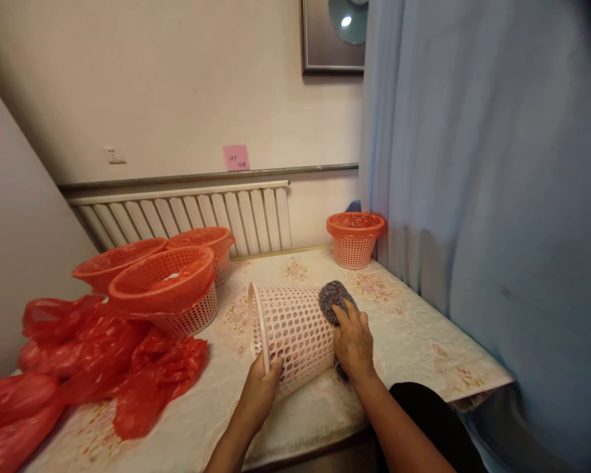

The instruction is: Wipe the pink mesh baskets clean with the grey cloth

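Nearest the camera, at the near edge of the table (398,348), are the person's two bare forearms and, to the right of them, a dark clothed shape (431,420). The table's right edge slants from the far side, by the blue curtain (473,171), to a near right corner where the flowered cover overhangs. A broad stretch of cover shows between the pale basket (300,332) and that edge, and a narrower one on its left, before the crumpled red bags (162,368). Three red-lined baskets (177,282) stand far left, close to the radiator (217,213), and a smaller red-lined basket (353,253) stands far right beside the curtain. The pale basket is at the middle near part of the table, tipped on its side, its wide round mouth to the left and its narrower base to the right; the wall is a pinkish-white mesh of holes. Whether it rests on the cover is hard to tell. The left hand (260,393) is closed on the lower rim, thumb along the outer wall, other fingers mostly hidden. The right hand (355,343) is partly curled, fingers slightly spread, holding a dark grey cloth (333,299) against the base end, its forearm reaching in from the near right.
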`<state>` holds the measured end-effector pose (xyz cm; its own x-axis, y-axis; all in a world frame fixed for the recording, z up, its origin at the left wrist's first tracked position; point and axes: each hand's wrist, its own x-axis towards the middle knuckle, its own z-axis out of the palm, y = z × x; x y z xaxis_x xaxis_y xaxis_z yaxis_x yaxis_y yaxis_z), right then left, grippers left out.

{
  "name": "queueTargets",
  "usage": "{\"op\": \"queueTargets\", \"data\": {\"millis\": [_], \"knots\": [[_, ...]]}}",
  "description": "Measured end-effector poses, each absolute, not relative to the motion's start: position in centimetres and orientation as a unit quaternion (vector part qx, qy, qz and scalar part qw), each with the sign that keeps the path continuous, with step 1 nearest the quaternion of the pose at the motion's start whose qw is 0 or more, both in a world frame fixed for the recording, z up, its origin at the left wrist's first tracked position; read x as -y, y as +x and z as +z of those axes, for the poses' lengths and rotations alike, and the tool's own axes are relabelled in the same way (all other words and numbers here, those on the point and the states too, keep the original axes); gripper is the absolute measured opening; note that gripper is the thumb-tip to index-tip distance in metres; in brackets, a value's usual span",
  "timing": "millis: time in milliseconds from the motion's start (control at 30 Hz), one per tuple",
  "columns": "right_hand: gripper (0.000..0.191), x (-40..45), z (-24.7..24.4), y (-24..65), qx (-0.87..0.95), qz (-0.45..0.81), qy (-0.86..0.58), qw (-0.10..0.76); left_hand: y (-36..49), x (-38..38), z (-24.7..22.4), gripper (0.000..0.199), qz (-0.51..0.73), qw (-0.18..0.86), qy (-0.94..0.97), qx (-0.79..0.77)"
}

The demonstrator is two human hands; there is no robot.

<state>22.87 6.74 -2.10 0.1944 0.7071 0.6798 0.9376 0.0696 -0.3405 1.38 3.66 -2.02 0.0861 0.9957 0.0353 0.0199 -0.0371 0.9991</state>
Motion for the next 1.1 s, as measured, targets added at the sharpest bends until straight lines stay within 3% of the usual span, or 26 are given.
{"op": "queueTargets", "data": {"millis": [200, 400, 533, 733, 1100], "knots": [[0.051, -3.6, -1.5, 18.5, 0.704, -0.118, -0.551, 0.432, 1.6, -3.7, -1.4, 0.041, 0.483, 0.482, 0.544, -0.488], [0.058, -1.0, -0.2, 15.3, 0.783, -0.068, -0.453, 0.420, 1.7, -3.4, -1.3, 0.045, 0.502, 0.478, 0.564, -0.449], [0.064, -1.2, 0.7, 15.2, 0.779, -0.068, -0.474, 0.405, 1.5, -3.1, -2.0, 0.044, 0.484, 0.462, 0.585, -0.459], [0.053, -2.8, 1.1, 15.7, 0.757, -0.115, -0.508, 0.394, 1.7, -2.2, -2.8, 0.040, 0.473, 0.434, 0.610, -0.463], [0.053, -5.7, 0.2, 21.8, 0.673, -0.127, -0.626, 0.372, 1.2, -1.9, -3.5, 0.042, 0.461, 0.447, 0.593, -0.486]]}}
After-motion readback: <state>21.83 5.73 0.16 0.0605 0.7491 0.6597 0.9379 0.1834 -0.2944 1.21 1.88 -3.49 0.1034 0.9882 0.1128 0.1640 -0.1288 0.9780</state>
